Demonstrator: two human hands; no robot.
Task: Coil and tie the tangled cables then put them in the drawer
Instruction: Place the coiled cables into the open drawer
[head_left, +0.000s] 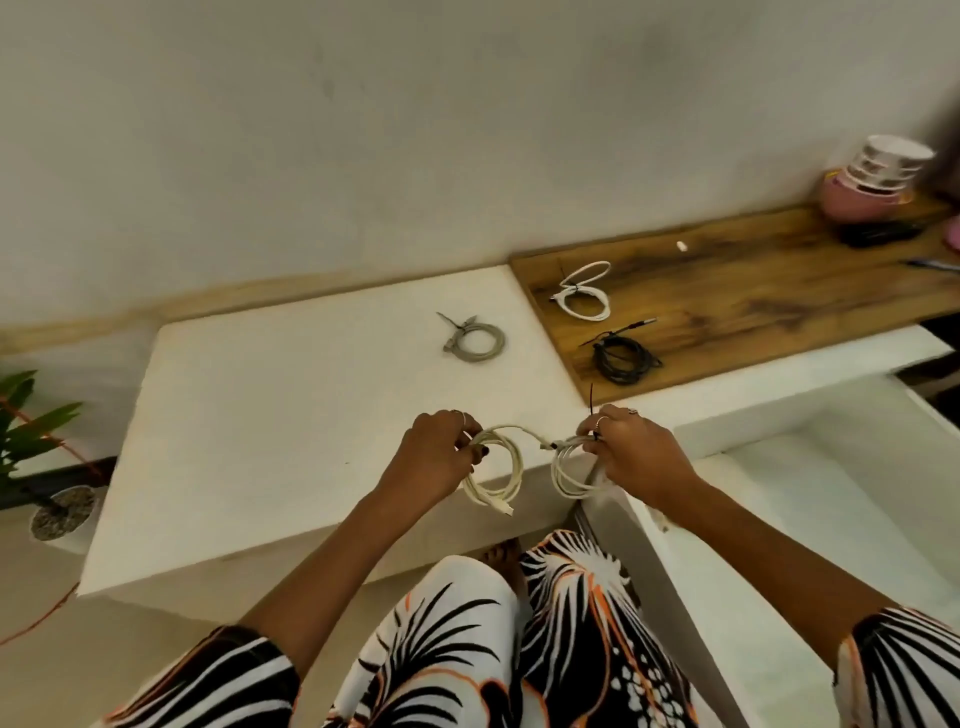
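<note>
The left hand (434, 457) grips a cream cable coil (496, 475); the right hand (631, 452) pinches a white coil (569, 470) with a black tie (593, 410), above the worktop's (291, 415) near edge.

Two coils (584, 291) on board (753, 291)

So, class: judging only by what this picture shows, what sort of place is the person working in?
Probably a room in a home, not a workshop. A stack of bowls sits on a wooden counter, a potted plant stands on the floor, and coiled cables lie on a plain white surface.
</note>
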